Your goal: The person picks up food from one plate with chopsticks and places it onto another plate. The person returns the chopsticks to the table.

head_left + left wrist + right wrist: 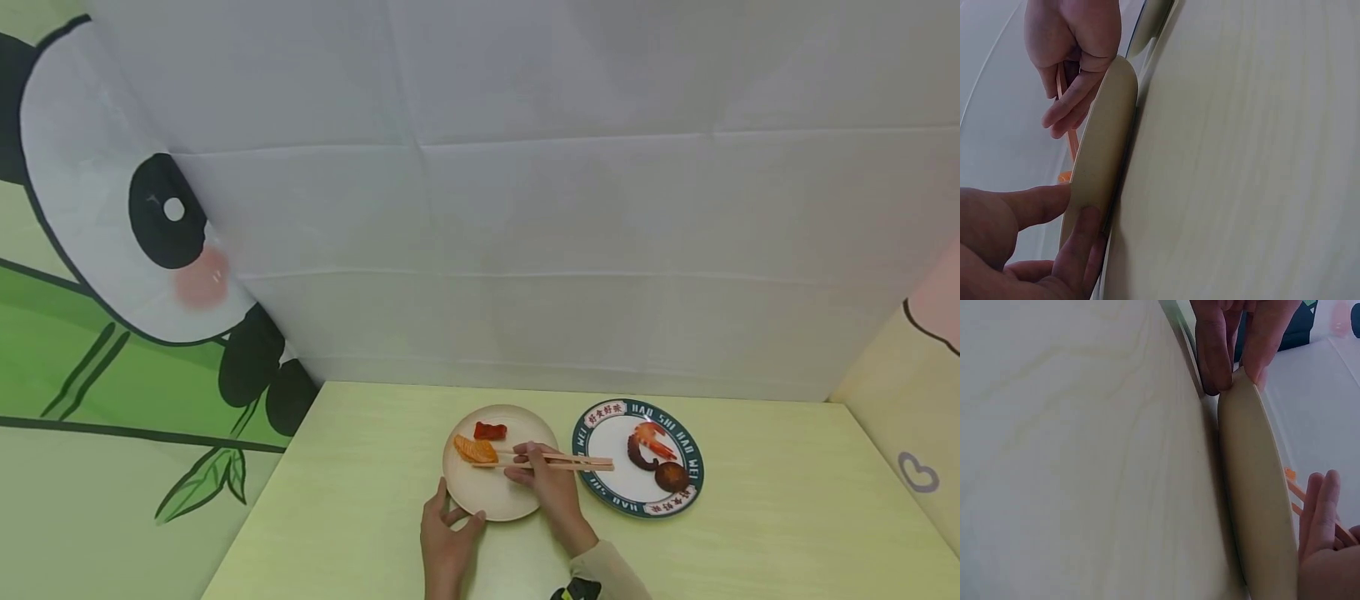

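My left hand [447,537] pinches the near-left rim of a round beige plate [498,498], thumb on the edge and fingers against the outer side. On that plate lie an orange piece with pale stripes, like a salmon slice [474,451], and a small red piece of food [491,431]. My right hand [557,492] holds a pair of wooden chopsticks [588,467] above the plate. Their tips are at the orange piece; whether they grip it I cannot tell. In the left wrist view, the beige plate's side [1107,131] hides most of the food.
Right of the beige plate stands a white plate with a green lettered rim [694,454]. It bears a shrimp [654,439], a dark curved piece [639,455] and a round brown piece like a mushroom cap [671,477]. A white sheet [525,250] hangs behind the pale table [360,500].
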`<action>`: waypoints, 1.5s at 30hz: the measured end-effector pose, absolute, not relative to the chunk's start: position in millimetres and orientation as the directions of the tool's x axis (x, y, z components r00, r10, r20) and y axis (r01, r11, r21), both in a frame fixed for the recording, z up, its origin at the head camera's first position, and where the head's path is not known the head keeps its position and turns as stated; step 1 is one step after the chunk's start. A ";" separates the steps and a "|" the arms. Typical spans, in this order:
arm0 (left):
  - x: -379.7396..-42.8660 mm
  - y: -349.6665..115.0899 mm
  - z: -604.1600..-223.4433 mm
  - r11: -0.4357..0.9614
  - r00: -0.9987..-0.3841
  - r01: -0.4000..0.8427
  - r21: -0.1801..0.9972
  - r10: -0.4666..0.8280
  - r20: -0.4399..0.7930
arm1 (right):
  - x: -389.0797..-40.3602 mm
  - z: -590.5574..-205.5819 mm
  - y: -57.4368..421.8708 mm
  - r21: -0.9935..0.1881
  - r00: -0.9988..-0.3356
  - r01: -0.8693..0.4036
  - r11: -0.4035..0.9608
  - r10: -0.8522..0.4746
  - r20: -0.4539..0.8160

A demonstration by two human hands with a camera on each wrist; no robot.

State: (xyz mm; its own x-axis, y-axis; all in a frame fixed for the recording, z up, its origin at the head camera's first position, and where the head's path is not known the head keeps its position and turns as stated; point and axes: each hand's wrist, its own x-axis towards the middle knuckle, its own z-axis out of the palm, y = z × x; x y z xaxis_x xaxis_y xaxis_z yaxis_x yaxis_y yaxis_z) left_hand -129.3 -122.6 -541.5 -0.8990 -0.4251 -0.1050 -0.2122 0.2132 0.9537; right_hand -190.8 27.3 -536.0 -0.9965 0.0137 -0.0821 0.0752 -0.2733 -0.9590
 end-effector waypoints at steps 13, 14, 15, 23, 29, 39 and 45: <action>-129.3 -122.7 -539.3 0.226 -0.900 -0.218 0.949 -0.422 -0.106 | -188.5 -534.7 22.6 -0.970 -0.985 0.066 -0.233 0.138 -0.100; -129.3 -122.7 -539.0 0.228 -0.900 -0.218 0.949 -0.423 -0.105 | -188.4 -535.0 22.6 -0.972 -0.985 0.057 -0.229 0.145 -0.092; -129.2 -122.7 -538.8 0.229 -0.900 -0.220 0.948 -0.424 -0.106 | -188.1 -535.0 22.6 -0.973 -0.985 0.050 -0.227 0.151 -0.086; -129.3 -123.8 -538.4 0.226 -0.902 -0.215 0.950 -0.419 -0.104 | -187.7 -535.3 22.9 -0.966 -0.980 0.039 -0.254 0.178 -0.086; -128.7 -123.6 -536.3 0.220 -0.902 -0.215 0.951 -0.418 -0.107 | -188.1 -533.8 23.5 -0.965 -0.973 0.089 -0.248 0.184 -0.137; -129.0 -123.2 -538.0 0.223 -0.902 -0.214 0.951 -0.420 -0.104 | -187.9 -535.9 26.7 -0.959 -0.972 0.076 -0.272 0.193 -0.132; -129.2 -123.3 -539.3 0.228 -0.902 -0.211 0.950 -0.421 -0.099 | -189.2 -536.2 29.5 -0.950 -0.969 0.043 -0.308 0.217 -0.115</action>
State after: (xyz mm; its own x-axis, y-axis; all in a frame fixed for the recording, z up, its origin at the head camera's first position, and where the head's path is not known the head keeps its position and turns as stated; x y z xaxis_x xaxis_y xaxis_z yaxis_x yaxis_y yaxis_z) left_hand -129.2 -123.3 -539.3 -0.9017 -0.4210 -0.0989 -0.2110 0.2285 0.9504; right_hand -189.2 29.5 -536.2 -0.9693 0.2174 -0.1145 0.0431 -0.3085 -0.9503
